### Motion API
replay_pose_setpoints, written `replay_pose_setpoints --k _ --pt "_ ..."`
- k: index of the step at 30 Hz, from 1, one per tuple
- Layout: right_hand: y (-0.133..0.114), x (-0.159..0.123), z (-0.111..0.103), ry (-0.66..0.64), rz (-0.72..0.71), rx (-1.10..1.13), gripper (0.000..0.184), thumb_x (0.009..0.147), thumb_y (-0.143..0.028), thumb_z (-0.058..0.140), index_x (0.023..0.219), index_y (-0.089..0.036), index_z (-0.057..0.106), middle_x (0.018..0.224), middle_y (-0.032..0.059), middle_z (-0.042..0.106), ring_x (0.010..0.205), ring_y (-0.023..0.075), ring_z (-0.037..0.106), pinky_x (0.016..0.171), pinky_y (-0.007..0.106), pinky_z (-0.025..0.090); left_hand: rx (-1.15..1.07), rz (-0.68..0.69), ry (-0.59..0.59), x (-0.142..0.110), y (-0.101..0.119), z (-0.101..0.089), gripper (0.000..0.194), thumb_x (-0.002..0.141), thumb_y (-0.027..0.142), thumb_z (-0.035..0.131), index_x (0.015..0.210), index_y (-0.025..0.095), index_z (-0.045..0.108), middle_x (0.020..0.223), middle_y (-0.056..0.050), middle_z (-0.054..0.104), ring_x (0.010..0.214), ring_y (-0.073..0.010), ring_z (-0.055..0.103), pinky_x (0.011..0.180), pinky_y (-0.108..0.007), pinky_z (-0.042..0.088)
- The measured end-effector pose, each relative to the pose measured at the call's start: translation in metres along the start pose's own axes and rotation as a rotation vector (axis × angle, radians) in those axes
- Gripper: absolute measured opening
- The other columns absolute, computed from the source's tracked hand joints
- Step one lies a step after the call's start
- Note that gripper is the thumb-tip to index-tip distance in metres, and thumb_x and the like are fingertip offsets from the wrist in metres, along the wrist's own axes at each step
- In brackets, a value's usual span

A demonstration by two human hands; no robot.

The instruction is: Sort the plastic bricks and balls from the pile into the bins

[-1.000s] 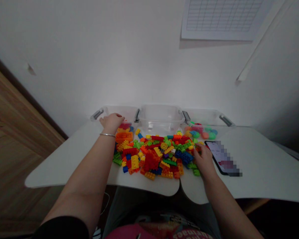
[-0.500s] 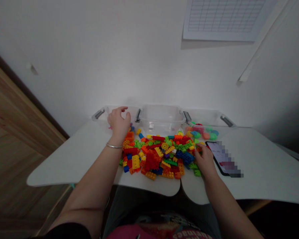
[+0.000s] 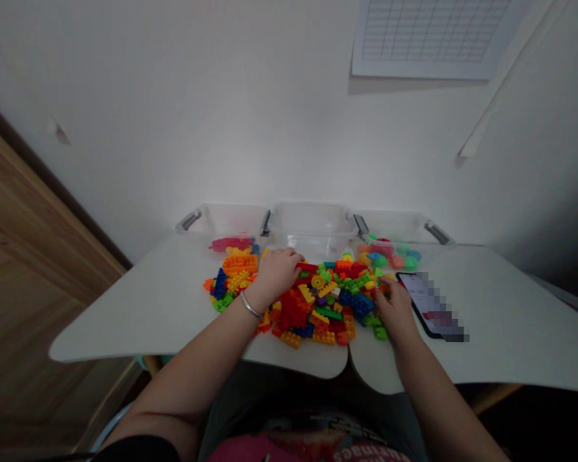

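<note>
A heap of mixed toy building blocks point(image 3: 325, 305) lies on the white table, in red, orange, yellow, green and blue. My left hand point(image 3: 279, 269) reaches over the heap's upper left part, back of the hand up, with thumb and fingers apart beside a long red block point(image 3: 308, 268). Its fingertips are partly hidden among the blocks. At the heap's right edge rests my right hand point(image 3: 395, 305), thumb and forefinger apart, close to some green blocks point(image 3: 379, 330); nothing shows in its grasp.
Three clear plastic bins with grey handles stand along the wall: left point(image 3: 231, 215), middle point(image 3: 313, 218) and right point(image 3: 390, 221). Coloured toy pieces point(image 3: 395, 256) show through the right bin, a pink piece point(image 3: 231, 244) at the left one. A phone point(image 3: 431, 308) lies right of my right hand.
My left hand has come back from the left bin, moving right and nearer to me onto the heap. The pink piece at that bin is now uncovered. My right hand stays in place.
</note>
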State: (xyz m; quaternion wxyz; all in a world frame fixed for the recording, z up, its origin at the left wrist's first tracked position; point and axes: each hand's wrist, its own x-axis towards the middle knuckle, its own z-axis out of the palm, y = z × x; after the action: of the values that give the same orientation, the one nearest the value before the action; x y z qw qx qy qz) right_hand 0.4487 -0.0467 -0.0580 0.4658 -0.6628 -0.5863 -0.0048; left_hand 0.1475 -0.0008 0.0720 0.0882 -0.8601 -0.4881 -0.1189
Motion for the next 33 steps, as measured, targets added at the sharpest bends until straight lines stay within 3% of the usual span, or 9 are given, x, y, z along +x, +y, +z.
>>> replay_pose_setpoints --k 8,22,25,28,30,33 --pt "-0.002 -0.001 0.000 0.006 -0.008 0.006 0.044 0.081 -0.044 0.046 0.108 -0.015 0.064 0.111 0.0164 0.067 0.109 0.0309 0.057 0.101 0.052 0.039 0.146 0.001 -0.046 0.000 -0.010 0.005 0.017 0.087 0.022 0.056 0.095 0.017 0.070 0.095 -0.010 0.074 0.095 -0.0290 0.067 0.086 -0.044 0.045" --pt "-0.002 0.000 0.000 -0.001 -0.004 -0.002 0.046 0.081 -0.045 0.045 0.108 -0.014 0.064 0.110 0.0167 0.068 0.108 0.0306 0.058 0.101 0.052 0.040 -0.019 0.014 0.002 -0.004 -0.014 0.003 0.011 0.083 0.018 0.057 0.084 0.020 0.068 0.093 -0.006 0.072 0.090 -0.0246 0.066 0.079 -0.037 0.046" --pt "0.000 -0.001 0.001 -0.004 -0.001 -0.016 0.045 0.080 -0.045 0.045 0.107 -0.014 0.064 0.109 0.0163 0.068 0.107 0.0304 0.058 0.099 0.051 0.041 -0.158 0.113 0.141 -0.005 -0.013 -0.007 0.006 0.079 0.016 0.059 0.080 0.020 0.064 0.086 -0.004 0.071 0.086 -0.0225 0.065 0.080 -0.036 0.047" --pt "0.001 -0.001 0.001 -0.001 0.002 -0.027 0.045 0.081 -0.044 0.044 0.107 -0.014 0.064 0.110 0.0167 0.068 0.108 0.0305 0.058 0.099 0.051 0.041 -0.359 0.194 0.418 -0.007 -0.011 -0.018 0.009 0.077 0.013 0.060 0.079 0.021 0.059 0.087 -0.002 0.069 0.087 -0.0194 0.063 0.083 -0.035 0.048" --pt "0.001 -0.001 0.002 0.005 0.000 -0.025 0.045 0.081 -0.044 0.044 0.108 -0.014 0.064 0.111 0.0165 0.068 0.108 0.0303 0.058 0.100 0.051 0.040 -0.484 0.164 0.651 -0.007 -0.014 -0.023 0.013 0.075 0.011 0.059 0.083 0.021 0.057 0.092 -0.002 0.068 0.090 -0.0182 0.063 0.086 -0.034 0.048" --pt "0.001 -0.001 0.002 0.006 -0.003 -0.022 0.045 0.081 -0.045 0.045 0.108 -0.015 0.064 0.111 0.0163 0.067 0.108 0.0304 0.058 0.100 0.051 0.040 -0.647 -0.009 0.977 -0.002 -0.029 -0.025 0.028 0.072 0.010 0.058 0.097 0.022 0.054 0.097 -0.002 0.063 0.090 -0.0164 0.061 0.085 -0.033 0.049"
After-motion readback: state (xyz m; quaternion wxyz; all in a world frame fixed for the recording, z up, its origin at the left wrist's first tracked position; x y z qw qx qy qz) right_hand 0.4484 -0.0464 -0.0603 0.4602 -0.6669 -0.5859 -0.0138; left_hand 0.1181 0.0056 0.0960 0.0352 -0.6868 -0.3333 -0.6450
